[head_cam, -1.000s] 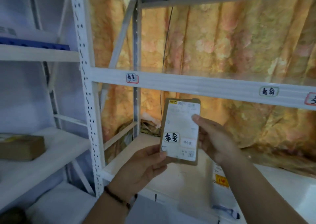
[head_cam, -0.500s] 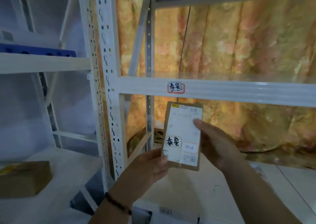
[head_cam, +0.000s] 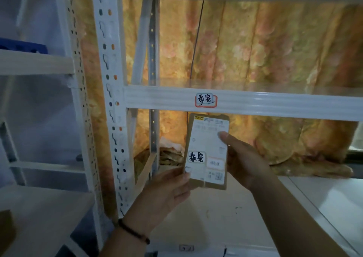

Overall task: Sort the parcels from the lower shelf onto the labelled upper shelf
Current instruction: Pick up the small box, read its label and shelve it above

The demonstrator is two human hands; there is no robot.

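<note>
While the parcel (head_cam: pixel 206 152) hangs in the air below the upper shelf (head_cam: pixel 255 101), nothing is placed yet, so most of the risk lies ahead. Far left, a neighbouring rack (head_cam: pixel 35 62) with a blue item (head_cam: pixel 21 47) on it sits close by; drifting that way would put the parcel on the wrong unit. The perforated upright (head_cam: pixel 110 99) stands just beside the left hand (head_cam: pixel 163 190), which clamps the parcel's lower left corner with the thumb on the face. A corner pinch is weak (flat cardboard mailer, likely light but slippery), so a slip during the lift could drop it onto the lower shelf (head_cam: pixel 225 213). The parcel's handwritten tag appears to match the shelf label (head_cam: pixel 205 99) directly above it, so this slot looks right. The parcel's top edge sits just under the beam: lifting straight up would knock it, so it must come out toward the person first. The right hand (head_cam: pixel 243 158) grips the right edge, fingertip on the label. Behind the shelf only a floral curtain (head_cam: pixel 265 44) shows, so pushing too deep may send the parcel off the back.
</note>
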